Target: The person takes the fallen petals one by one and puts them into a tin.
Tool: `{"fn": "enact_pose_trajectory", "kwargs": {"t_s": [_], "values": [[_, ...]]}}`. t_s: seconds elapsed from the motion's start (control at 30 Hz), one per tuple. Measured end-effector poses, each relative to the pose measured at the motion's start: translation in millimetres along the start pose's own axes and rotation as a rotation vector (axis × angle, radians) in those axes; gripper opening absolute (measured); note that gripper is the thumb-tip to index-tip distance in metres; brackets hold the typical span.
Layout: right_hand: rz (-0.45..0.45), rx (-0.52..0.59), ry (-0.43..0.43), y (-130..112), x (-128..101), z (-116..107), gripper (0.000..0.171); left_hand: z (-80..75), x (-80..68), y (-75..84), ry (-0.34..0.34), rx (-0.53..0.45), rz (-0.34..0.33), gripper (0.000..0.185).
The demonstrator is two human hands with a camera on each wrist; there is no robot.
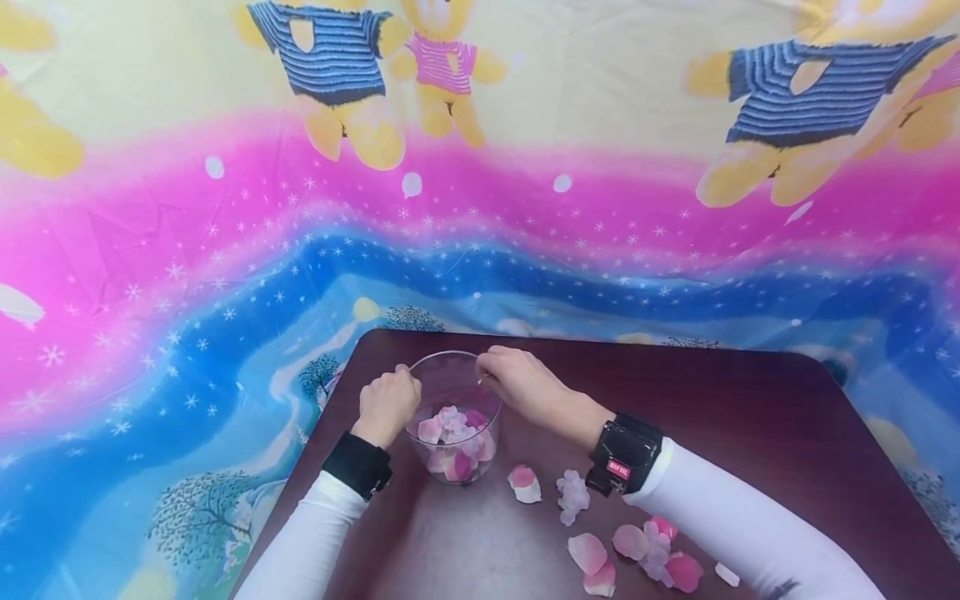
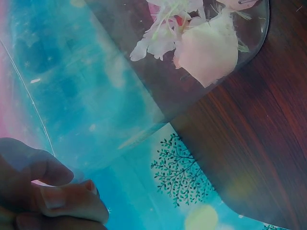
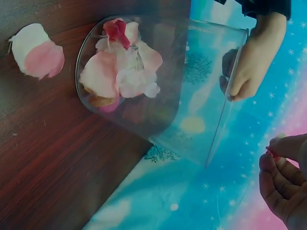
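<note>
A clear cup (image 1: 450,385) stands on the dark wooden table (image 1: 750,433), holding several pink and white petals (image 1: 453,442). My left hand (image 1: 386,404) grips the cup's rim on its left side; its fingers (image 2: 53,194) pinch the thin wall (image 2: 120,96), and the hand (image 3: 254,62) shows behind the cup (image 3: 192,81). Over the right side of the rim, my right hand (image 1: 517,379) has its fingers curled, and its fingertips (image 3: 280,146) pinch a tiny red-pink bit. More petals (image 3: 120,67) lie on the cup's bottom.
Loose petals lie in front of the cup: a pink-white one (image 1: 523,483), a white blossom (image 1: 573,496), and several more (image 1: 645,554) near my right sleeve. A bright bear-print cloth (image 1: 480,208) hangs behind and drapes past the table's left edge.
</note>
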State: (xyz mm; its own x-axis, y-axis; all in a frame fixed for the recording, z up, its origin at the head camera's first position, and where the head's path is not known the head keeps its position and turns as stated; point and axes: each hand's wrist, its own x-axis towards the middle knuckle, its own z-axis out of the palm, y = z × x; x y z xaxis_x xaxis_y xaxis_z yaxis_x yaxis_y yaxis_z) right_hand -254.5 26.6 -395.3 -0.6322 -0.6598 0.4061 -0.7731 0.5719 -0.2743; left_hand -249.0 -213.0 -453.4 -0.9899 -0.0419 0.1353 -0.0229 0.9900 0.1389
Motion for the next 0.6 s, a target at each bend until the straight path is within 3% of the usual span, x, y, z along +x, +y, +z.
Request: {"fn": "enact_pose_trajectory", "kwargs": {"t_s": [0.13, 0.3, 0.37, 0.43, 0.6], "values": [[0.001, -0.022, -0.047, -4, 5, 9, 0.007, -0.2, -0.2, 0.0, -0.009, 0.001, -0.005, 0.033], [0.103, -0.122, -0.357, -9, 1, 16, 0.068, 0.6, 0.4, 1.4, -0.003, -0.007, 0.001, 0.033], [0.139, -0.144, -0.452, -10, -2, 17, 0.081, 0.8, 0.8, 1.5, 0.005, -0.004, 0.005, 0.033], [0.152, -0.151, -0.485, -11, -3, 18, 0.086, 1.1, 1.1, 1.1, 0.012, 0.001, 0.003, 0.033], [0.144, -0.155, -0.468, -12, -2, 18, 0.086, 2.8, 1.3, -1.5, 0.014, 0.007, -0.001, 0.032]]}}
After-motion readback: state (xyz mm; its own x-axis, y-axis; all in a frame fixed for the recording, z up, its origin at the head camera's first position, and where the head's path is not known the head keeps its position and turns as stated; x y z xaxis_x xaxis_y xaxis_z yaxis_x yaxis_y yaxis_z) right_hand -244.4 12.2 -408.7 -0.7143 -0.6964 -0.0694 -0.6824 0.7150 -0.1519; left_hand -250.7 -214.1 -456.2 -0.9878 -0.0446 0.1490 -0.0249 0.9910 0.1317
